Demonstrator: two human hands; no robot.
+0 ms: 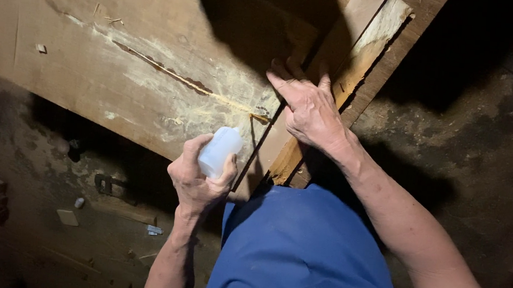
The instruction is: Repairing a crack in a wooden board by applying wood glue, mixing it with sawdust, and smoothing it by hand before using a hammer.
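Observation:
My left hand [197, 179] grips a small translucent white plastic bottle [220, 149], its nozzle end pointing toward the edge of a big worn wooden board [94, 60]. A long crack [171, 75] filled with yellowish glue runs across the board to its near edge. My right hand [307, 108] lies flat, fingers spread, pressing on a narrower wooden plank [366, 43] beside the board, right where the crack ends. A dark gap separates the board and the plank.
My blue-clad leg [303, 255] is below the hands. The dirty concrete floor [34, 219] holds small scraps, a small white cap [79, 202] and a flat light piece [68, 217]. Dark shadow covers the floor at right.

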